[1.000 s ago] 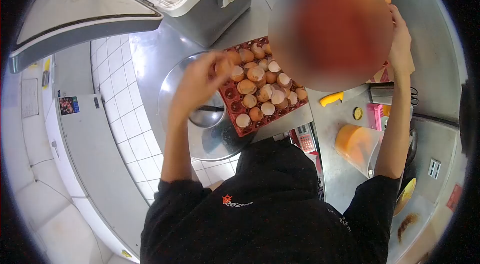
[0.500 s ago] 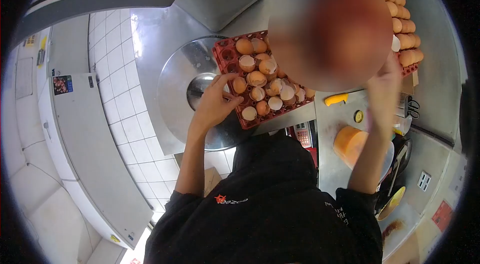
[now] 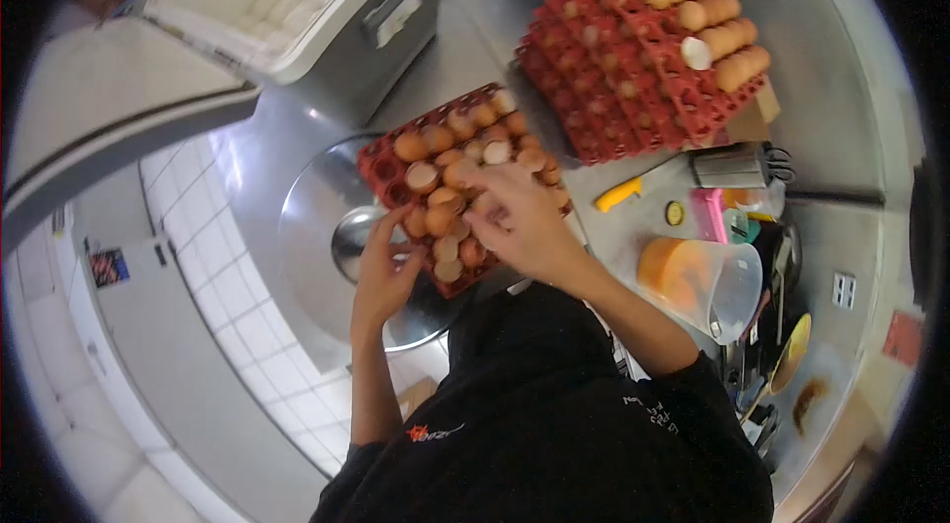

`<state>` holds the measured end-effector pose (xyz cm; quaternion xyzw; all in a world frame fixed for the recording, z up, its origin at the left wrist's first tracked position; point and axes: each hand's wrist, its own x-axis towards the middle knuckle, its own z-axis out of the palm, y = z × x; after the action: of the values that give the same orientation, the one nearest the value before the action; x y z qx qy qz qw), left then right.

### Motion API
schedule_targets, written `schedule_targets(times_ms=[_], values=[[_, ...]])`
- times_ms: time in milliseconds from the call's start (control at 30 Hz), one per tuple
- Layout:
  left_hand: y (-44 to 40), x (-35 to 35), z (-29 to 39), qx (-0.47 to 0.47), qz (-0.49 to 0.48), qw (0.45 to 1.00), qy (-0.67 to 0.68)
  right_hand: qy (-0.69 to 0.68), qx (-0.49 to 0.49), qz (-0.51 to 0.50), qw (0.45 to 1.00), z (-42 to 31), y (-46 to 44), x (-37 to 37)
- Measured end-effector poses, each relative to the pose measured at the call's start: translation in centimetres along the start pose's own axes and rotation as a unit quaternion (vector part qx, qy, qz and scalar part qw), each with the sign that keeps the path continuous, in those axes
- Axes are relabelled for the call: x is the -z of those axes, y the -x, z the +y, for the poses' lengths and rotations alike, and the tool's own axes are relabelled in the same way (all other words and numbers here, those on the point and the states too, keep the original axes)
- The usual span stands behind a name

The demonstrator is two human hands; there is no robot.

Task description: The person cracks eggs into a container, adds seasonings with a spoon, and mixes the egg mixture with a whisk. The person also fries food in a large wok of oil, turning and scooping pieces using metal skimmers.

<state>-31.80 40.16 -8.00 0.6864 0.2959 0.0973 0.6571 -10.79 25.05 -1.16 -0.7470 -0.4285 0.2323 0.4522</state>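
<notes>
Counter (image 3: 467, 40) beside white floor tiles (image 3: 251, 333)

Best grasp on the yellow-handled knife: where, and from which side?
Take the yellow handle, coming from above on the person's side. The knife lies flat on the counter, its thick handle towards the body and its thin blade angled away, towards the stacked red trays. Fingers probably best stay behind the blade's base.
</notes>
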Motion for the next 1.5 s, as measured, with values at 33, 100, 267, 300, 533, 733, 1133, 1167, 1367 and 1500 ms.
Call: schedule_targets(times_ms=[33,100,267,300,533,733,1133,1167,1367,1500], values=[[0.0,0.0,0.1,-0.006,0.019,1.0,-0.021,-0.008,0.022,0.039,0.999,-1.0,-1.1,2.5],[-0.2,0.2,0.7,-0.019,0.012,0.999,-0.049,0.132,0.081,0.164,0.974,-1.8,-4.6,9.3],[-0.6,0.3,2.0,-0.06,0.046,0.989,-0.127,0.427,0.105,0.247,0.864,0.0,-11.7,22.5],[-1.1,0.1,2.5,-0.071,0.047,0.988,-0.127,0.446,0.056,0.225,0.864,0.3,-12.5,23.3],[-7.1,-3.3,9.9,-0.236,0.026,0.968,-0.08,0.488,0.089,0.239,0.835,2.4,-15.0,24.2],[-21.5,-8.8,20.3,-0.357,-0.06,0.927,-0.096,0.479,0.05,0.228,0.846,1.1,-15.1,24.7],[-35.4,-19.1,26.9,-0.358,0.015,0.816,-0.453,0.464,0.047,0.27,0.842,0.2,-4.4,25.4],[-35.5,-19.4,27.1,-0.351,0.014,0.818,-0.455,0.478,0.009,0.255,0.84,0.5,-4.3,24.7],[-31.7,-16.9,29.2,-0.405,0.066,0.81,-0.419,0.542,-0.015,0.287,0.79,1.3,-5.9,22.3],[-23.2,-10.1,29.2,-0.429,-0.027,0.884,-0.185,0.542,-0.001,0.302,0.784,2.2,-6.2,22.7]])
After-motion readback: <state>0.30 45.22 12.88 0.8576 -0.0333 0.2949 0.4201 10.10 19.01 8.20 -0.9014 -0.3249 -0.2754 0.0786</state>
